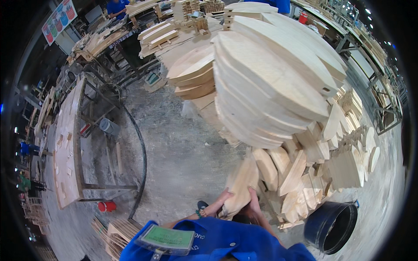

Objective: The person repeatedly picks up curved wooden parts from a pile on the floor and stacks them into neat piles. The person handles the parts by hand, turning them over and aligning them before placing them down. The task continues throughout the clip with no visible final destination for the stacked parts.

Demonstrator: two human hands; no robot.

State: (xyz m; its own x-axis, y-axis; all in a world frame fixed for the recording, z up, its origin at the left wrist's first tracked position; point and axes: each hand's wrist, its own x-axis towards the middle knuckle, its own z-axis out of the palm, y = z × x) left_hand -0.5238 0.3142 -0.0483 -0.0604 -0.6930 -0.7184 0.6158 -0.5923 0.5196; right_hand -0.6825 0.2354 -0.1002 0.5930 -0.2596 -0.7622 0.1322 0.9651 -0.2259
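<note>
Close in front of my body, a pale, shaped wooden board (242,180) is held between both hands, slightly smeared by motion. My left hand (223,198) is closed on its left edge, with a beaded bracelet at the wrist. On the opposite edge, my right hand (253,201) grips it, fingers partly hidden behind the wood. I cannot tell whether it is one board or several together. Just right of the board, a pile of similar curved wooden pieces (266,167) leans in rows on the floor.
A tall stack of large curved boards (270,74) rises ahead. At the lower right stands a dark barrel (328,228). Leftward are a work table (67,148), a grey bucket (109,127), a red container (107,206) and a black hose (141,152) across the floor.
</note>
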